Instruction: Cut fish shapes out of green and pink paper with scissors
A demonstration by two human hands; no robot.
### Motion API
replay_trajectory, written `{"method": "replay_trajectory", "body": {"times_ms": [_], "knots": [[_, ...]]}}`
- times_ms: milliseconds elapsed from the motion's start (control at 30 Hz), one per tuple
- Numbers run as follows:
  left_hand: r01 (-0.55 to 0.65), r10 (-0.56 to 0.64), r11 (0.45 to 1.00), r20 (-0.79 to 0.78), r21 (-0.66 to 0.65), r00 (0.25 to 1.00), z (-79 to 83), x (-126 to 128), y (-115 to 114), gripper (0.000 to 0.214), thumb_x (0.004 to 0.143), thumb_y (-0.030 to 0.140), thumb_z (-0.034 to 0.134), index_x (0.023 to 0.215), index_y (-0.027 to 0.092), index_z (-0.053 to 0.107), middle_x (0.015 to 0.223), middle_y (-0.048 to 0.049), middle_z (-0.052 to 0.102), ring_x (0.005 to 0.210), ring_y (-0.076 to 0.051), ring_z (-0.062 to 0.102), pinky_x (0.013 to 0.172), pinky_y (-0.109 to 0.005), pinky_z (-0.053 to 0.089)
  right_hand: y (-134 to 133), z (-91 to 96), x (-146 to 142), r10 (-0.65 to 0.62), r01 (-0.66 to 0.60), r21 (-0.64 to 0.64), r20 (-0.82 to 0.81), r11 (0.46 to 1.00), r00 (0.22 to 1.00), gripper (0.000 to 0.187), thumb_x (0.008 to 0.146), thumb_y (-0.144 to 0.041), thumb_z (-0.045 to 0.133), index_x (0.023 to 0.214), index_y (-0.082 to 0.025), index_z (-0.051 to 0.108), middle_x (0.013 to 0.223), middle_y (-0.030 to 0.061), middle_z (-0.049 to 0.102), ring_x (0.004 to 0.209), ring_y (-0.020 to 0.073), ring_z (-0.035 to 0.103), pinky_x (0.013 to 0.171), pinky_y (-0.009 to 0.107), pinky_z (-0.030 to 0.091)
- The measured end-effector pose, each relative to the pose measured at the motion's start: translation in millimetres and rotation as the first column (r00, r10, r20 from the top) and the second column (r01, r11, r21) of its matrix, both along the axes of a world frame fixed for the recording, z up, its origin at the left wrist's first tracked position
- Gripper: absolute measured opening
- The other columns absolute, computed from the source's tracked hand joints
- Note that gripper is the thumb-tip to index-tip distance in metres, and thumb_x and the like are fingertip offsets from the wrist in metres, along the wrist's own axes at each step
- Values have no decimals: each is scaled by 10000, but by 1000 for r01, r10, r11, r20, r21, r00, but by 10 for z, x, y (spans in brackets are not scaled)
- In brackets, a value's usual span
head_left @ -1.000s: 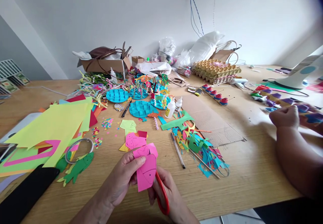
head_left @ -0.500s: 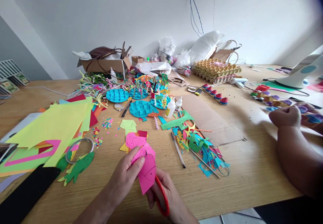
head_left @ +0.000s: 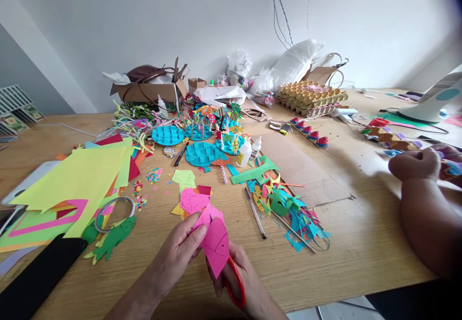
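My left hand [head_left: 178, 255] pinches a pink paper piece [head_left: 215, 244] with a drawn fish outline, thumb on its upper left edge. My right hand [head_left: 242, 281] grips red-handled scissors [head_left: 234, 282] just under and behind the paper; the blades are hidden by the sheet. Both hands hover over the near edge of the wooden table [head_left: 361, 243]. More pink cut-outs [head_left: 193, 200] lie just beyond the held piece.
Yellow and green paper sheets [head_left: 75, 180] lie at left with a green paper fish [head_left: 111, 239] and a wire ring [head_left: 113, 211]. Paper scraps [head_left: 285, 211], a pencil [head_left: 255, 213], glue bottles [head_left: 244, 154], blue discs [head_left: 202, 154], egg cartons [head_left: 310, 96]. Another person's hands [head_left: 420, 166] work at right.
The pink paper has turned and dropped slightly, its point now downward. My hands shifted a little right. The other person's hands moved slightly right.
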State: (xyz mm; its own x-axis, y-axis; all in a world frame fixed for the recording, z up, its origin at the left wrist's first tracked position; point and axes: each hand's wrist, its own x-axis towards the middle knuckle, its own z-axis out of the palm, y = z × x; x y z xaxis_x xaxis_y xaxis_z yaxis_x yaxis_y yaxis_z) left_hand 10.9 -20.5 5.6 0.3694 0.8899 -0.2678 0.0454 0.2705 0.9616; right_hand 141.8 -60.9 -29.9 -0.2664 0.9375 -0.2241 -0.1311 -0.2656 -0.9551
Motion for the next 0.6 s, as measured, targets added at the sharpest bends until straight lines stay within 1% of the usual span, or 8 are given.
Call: {"method": "replay_trajectory", "body": {"times_ms": [67, 167, 267, 367, 467, 600], "knots": [[-21, 21, 1000, -33, 15, 999, -8, -9, -7, 302, 769, 475, 549, 695, 188, 491, 586, 56, 359, 516, -96, 279, 445, -184, 275, -3, -4, 3, -6, 6, -2, 10, 1000, 1000, 523, 774, -619, 430, 499, -174, 432, 420, -45, 418, 377, 67, 364, 393, 175, 298], [-52, 56, 997, -73, 54, 996, -23, -8, -4, 294, 766, 458, 548, 658, 195, 469, 613, 39, 392, 558, -114, 344, 478, -188, 311, -8, -15, 6, 1, -1, -23, 2, 1000, 1000, 486, 753, -603, 466, 524, -174, 450, 417, -54, 412, 374, 67, 356, 395, 177, 298], [-50, 63, 992, -113, 115, 992, -30, 1, 12, 290, 762, 440, 541, 624, 198, 463, 599, 40, 380, 573, -125, 355, 512, -198, 331, -10, -19, 13, 23, -23, -37, -5, 999, 1000, 466, 746, -598, 480, 548, -176, 459, 411, -56, 416, 374, 70, 356, 387, 176, 292], [-33, 60, 985, -161, 170, 985, -16, 16, 23, 273, 774, 401, 517, 605, 199, 447, 575, 47, 350, 555, -124, 329, 510, -207, 317, -5, -17, 23, 35, -35, 1, 9, 999, 999, 467, 766, -574, 475, 521, -178, 443, 414, -49, 419, 380, 74, 376, 391, 177, 297], [-3, 42, 979, -184, 205, 982, 19, 36, 23, 240, 784, 364, 495, 617, 197, 452, 573, 43, 362, 561, -128, 335, 527, -215, 316, 3, -31, 25, 44, -43, 57, -7, 997, 999, 469, 788, -559, 457, 518, -175, 456, 407, -47, 413, 379, 79, 388, 393, 181, 300], [15, 23, 977, -173, 212, 985, 38, 53, 17, 235, 794, 352, 482, 621, 197, 449, 574, 43, 364, 557, -127, 328, 523, -218, 305, 9, -55, 25, 44, -40, 77, -49, 996, 998, 480, 781, -584, 453, 546, -167, 485, 402, -48, 408, 374, 83, 387, 394, 189, 302]]}}
